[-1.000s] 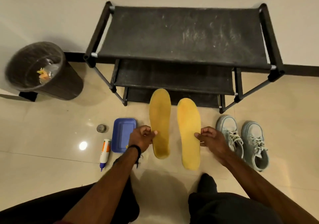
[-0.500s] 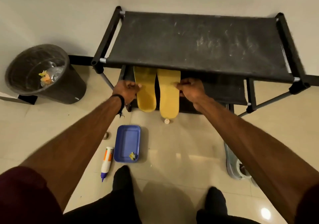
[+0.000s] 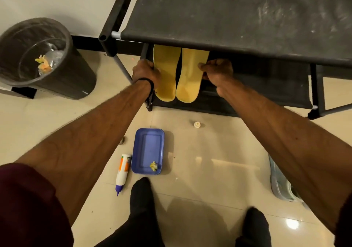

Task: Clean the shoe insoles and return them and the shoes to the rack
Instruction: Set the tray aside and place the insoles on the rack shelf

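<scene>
Both insoles have gone deeper onto the rack's [image 3: 238, 23] middle shelf, near its left end, toes hidden under the top shelf. Left hand [image 3: 145, 73] pinches the left insole's [image 3: 166, 71] outer edge; right hand [image 3: 217, 69] pinches the right insole's [image 3: 190, 75] outer edge. Both arms reach forward, nearly straight. One shoe [image 3: 280, 184] lies on the floor, partly behind the right arm.

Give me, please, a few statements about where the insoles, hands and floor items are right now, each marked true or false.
1. Both yellow insoles lie side by side on a lower shelf of the rack. True.
2. The left hand grips the glue bottle. False: it holds the left insole's edge; the bottle lies on the floor.
3. The blue tray sits on the rack's top shelf. False: it is on the floor.
4. The right hand pinches the right insole. True.
5. The bin stands left of the rack. True.
</scene>
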